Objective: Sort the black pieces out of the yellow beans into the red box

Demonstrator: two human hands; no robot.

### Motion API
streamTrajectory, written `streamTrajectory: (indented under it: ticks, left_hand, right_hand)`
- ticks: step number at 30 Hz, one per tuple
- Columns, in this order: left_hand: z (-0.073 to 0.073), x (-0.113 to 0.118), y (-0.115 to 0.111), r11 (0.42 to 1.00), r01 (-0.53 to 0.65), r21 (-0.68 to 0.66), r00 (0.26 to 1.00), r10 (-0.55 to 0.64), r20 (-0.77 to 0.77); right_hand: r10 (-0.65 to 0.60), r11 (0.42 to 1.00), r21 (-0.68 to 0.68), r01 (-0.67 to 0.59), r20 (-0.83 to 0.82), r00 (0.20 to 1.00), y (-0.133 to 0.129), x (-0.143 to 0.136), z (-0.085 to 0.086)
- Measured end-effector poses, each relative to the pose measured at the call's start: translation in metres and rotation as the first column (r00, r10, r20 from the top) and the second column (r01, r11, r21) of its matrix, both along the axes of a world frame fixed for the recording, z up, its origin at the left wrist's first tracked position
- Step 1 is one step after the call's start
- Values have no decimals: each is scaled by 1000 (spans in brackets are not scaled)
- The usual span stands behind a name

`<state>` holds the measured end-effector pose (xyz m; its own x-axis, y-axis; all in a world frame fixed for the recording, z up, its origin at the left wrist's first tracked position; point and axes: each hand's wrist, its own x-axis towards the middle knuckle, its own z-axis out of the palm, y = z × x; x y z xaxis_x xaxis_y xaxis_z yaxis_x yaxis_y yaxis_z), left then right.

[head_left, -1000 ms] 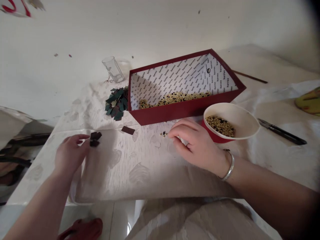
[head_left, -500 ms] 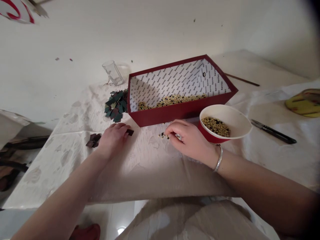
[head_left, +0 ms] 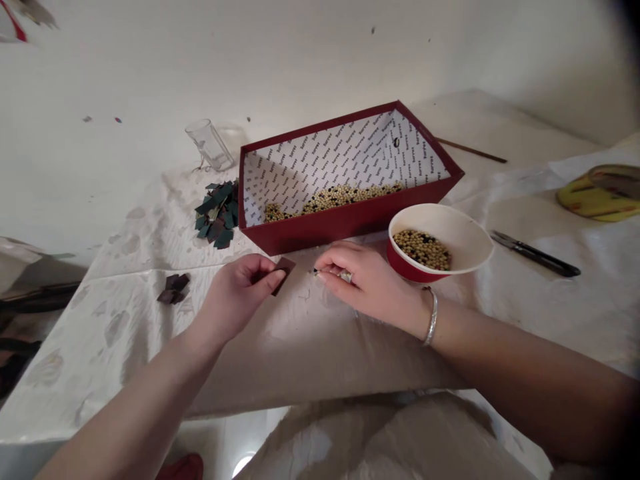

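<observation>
Your left hand (head_left: pixel 235 290) is closed at the thumb and forefinger, and between them it has one brown card (head_left: pixel 283 275), partly covered by the thumb. This card is in front of the red box (head_left: pixel 320 231), in the middle part of the table (head_left: pixel 240 373), between its near and far edges. Your right hand (head_left: pixel 367 280) is curled, with the fingertips near the thumb. A few loose beads (head_left: pixel 316 271) show there, but the fingers hide some, so I cannot tell if you grip them or they lie on the table. One bowl (head_left: pixel 470 247) stands just beside this hand; its beads and those in the box are too many to count. Two piles lie apart: a dark pile (head_left: pixel 173 288) toward the left edge, and a green pile (head_left: pixel 219 212) by the box. Their pieces overlap, so no sure count is possible. One yellow jar (head_left: pixel 595 197) is cut off at the right.
</observation>
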<state>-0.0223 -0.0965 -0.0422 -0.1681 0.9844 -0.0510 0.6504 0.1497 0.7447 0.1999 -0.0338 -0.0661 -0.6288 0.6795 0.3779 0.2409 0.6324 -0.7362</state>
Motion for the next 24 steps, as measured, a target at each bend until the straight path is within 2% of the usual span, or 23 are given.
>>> streamTrajectory:
  ticks: [3, 7, 11, 13, 18, 22, 24]
  left_hand:
    - [2, 26, 7, 996, 84, 28, 987, -87, 134]
    - [-3, 47, 16, 984, 146, 105, 963, -166, 213]
    - [-11, 51, 17, 965, 193, 177, 934, -236, 267]
    - [-15, 49, 16, 944, 249, 216, 921, -300, 249]
    - [-21, 39, 14, 866, 369, 336, 910, -411, 58]
    - [-24, 37, 14, 834, 388, 392, 915, -400, -55]
    - [-26, 37, 13, 807, 392, 442, 919, -371, -135]
  right_hand:
    - [3, 999, -43, -7, -76, 997, 0, -1, 1]
    - [-79, 993, -98, 69, -109, 991, 2, -2, 1]
    - [-122, 950, -302, 80, -123, 985, 5, -2, 2]
    - [-113, 912, -408, 45, -142, 983, 6, -2, 3]
    - [-124, 789, -614, -22, -194, 973, 5, -2, 2]
    - [-135, 675, -731, -98, -253, 958, 5, -4, -3]
    - [-129, 588, -790, -175, -305, 944, 6, -5, -6]
